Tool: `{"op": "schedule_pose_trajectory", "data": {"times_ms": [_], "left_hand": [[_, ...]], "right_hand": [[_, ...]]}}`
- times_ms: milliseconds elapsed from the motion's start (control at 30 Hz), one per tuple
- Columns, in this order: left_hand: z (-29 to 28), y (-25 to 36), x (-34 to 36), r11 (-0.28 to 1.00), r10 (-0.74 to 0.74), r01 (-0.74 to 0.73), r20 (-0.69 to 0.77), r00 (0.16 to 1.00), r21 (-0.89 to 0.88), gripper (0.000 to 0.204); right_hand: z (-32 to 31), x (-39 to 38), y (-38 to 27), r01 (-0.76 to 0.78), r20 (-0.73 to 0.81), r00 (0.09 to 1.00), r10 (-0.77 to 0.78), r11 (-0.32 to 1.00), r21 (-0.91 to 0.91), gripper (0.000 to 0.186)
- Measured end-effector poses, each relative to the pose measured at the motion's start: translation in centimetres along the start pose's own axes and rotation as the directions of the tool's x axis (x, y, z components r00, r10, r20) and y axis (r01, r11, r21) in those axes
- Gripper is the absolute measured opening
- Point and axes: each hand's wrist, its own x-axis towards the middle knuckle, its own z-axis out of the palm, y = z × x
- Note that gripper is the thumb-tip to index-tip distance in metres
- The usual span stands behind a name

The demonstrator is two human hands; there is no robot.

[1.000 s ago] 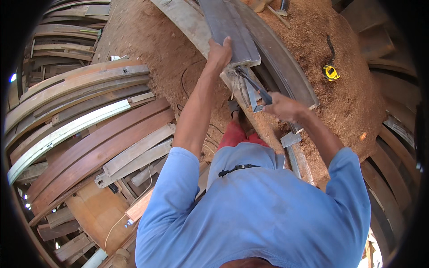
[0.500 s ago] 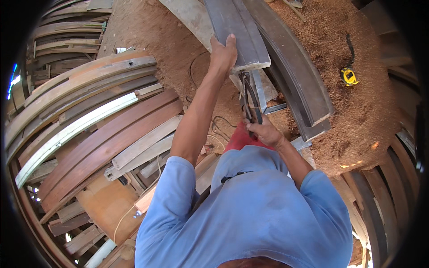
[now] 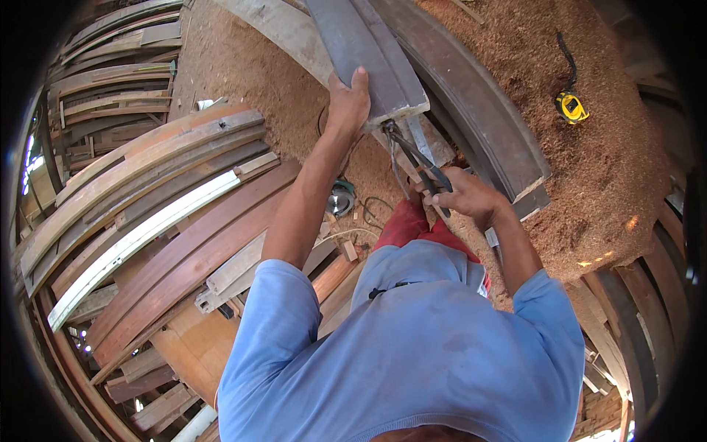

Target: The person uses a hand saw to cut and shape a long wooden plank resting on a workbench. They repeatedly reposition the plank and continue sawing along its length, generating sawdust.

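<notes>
The grey plank (image 3: 368,55) is gripped at its near end by the left hand (image 3: 347,103). Black-handled pincers (image 3: 416,158), now brought beneath that end, are clenched in the right hand (image 3: 460,197); sawdust floor (image 3: 611,169) lies around.

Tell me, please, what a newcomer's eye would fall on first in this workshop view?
Probably the left hand pressed against the end of a long grey wooden plank at top centre, while the right hand just below grips a dark metal plier-like tool at that plank's end. Next, the small yellow tape measure lying on reddish sawdust at upper right, and the stack of curved wooden boards filling the left side.
</notes>
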Motion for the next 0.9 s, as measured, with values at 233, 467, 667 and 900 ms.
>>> {"op": "schedule_pose_trajectory", "data": {"times_ms": [233, 467, 667, 900], "left_hand": [[0.6, -1.4, 0.6, 0.999, 0.021, -0.022, -0.028, 0.999, -0.033, 0.061], [-0.2, -1.4, 1.1, 1.0, 0.0, 0.0, 0.005, 1.0, 0.031, 0.06], [-0.4, -1.3, 1.4, 1.0, 0.018, -0.019, 0.07, 0.997, 0.007, 0.061], [-0.1, -1.9, 1.3, 0.999, 0.019, -0.017, 0.044, 0.999, -0.032, 0.059]], "right_hand": [[2.6, 0.0, 1.2, -0.172, 0.158, 0.983, 0.095, 0.783, 0.598, 0.038], [4.5, 0.5, 2.6, -0.16, 0.191, 0.981, 0.026, 0.663, 0.731, 0.039], [0.9, -0.2, -1.7, -0.247, 0.064, 0.968, 0.243, 0.967, 0.062, 0.036], [2.9, 0.7, 2.7, -0.288, 0.343, 0.939, -0.019, 0.499, 0.817, 0.039]]}}
